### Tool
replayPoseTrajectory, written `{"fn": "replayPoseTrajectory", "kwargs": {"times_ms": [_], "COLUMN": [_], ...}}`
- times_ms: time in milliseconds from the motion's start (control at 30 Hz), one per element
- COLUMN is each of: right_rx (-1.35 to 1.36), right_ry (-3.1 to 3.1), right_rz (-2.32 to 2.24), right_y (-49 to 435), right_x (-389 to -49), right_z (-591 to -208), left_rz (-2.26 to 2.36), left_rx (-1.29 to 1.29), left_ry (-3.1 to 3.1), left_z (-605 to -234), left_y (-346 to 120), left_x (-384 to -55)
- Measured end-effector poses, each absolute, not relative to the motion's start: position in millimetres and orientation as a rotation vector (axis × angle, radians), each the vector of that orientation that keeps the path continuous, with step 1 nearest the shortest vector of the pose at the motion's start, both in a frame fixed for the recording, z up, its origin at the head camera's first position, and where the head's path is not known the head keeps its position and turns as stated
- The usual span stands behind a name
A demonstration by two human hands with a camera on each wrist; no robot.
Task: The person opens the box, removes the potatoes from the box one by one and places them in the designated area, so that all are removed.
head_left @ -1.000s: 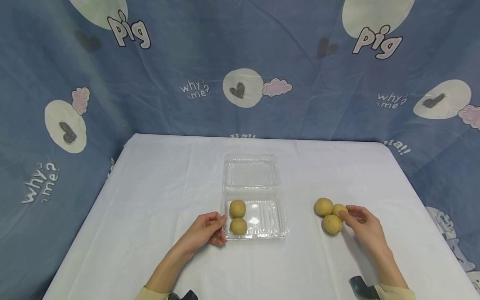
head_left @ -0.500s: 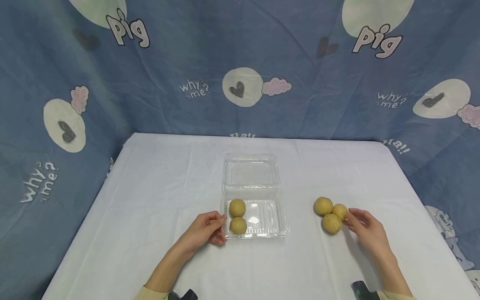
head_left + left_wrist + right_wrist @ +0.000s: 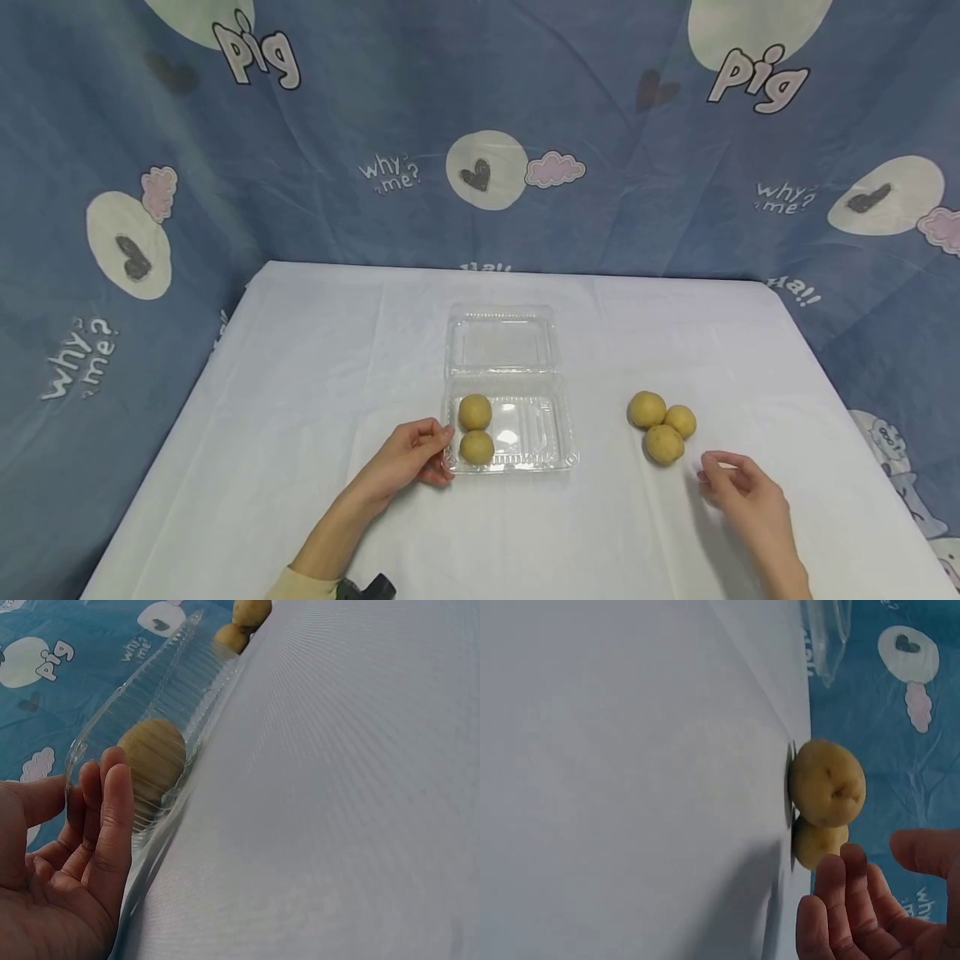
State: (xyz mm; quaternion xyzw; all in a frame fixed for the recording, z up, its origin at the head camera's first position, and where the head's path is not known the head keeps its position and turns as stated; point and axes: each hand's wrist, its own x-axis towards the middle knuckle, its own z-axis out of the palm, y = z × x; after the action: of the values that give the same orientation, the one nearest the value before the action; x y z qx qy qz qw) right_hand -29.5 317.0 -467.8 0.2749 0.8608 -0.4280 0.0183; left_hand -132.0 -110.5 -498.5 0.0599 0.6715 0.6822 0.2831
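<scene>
A clear plastic clamshell box point(image 3: 536, 429) lies with its lid folded back, mid-table. Two potatoes point(image 3: 476, 412) sit in a column along the left side of its base. My left hand point(image 3: 408, 457) pinches the box's left rim between thumb and fingers, close beside them; the left wrist view shows one potato point(image 3: 156, 761) through the clear wall. To the right, three more potatoes point(image 3: 664, 445) are clustered on the cloth. My right hand point(image 3: 750, 493) is just in front and to the right of these, fingers loosely bent, holding nothing. Its thumb and fingertips are apart in the right wrist view.
A white cloth point(image 3: 337, 333) covers the table. Behind and at the sides hangs a blue printed curtain point(image 3: 337, 217). A black wrist device point(image 3: 366, 588) shows at the left sleeve.
My right hand has let go of the smallest potato in the cluster and drawn back toward the front right. The left hand keeps its grip on the rim; the box stays put.
</scene>
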Motion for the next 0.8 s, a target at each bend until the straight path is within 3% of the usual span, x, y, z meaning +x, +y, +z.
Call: {"fn": "replayPoseTrajectory", "kwargs": {"times_ms": [300,800], "right_rx": [0.714,0.054], "right_ry": [2.613,2.758], "right_rz": [-1.331,-1.547], "right_y": [296.8,243.3], "right_x": [-12.8,-18.0], "right_z": [-468.5,-474.7], "left_rz": [1.827,1.830], "left_rx": [0.157,0.160], "left_ry": [1.797,1.801], "left_z": [-499.8,-499.0], "left_y": [-110.3,-110.7], "left_x": [-132.2,-131.8]}}
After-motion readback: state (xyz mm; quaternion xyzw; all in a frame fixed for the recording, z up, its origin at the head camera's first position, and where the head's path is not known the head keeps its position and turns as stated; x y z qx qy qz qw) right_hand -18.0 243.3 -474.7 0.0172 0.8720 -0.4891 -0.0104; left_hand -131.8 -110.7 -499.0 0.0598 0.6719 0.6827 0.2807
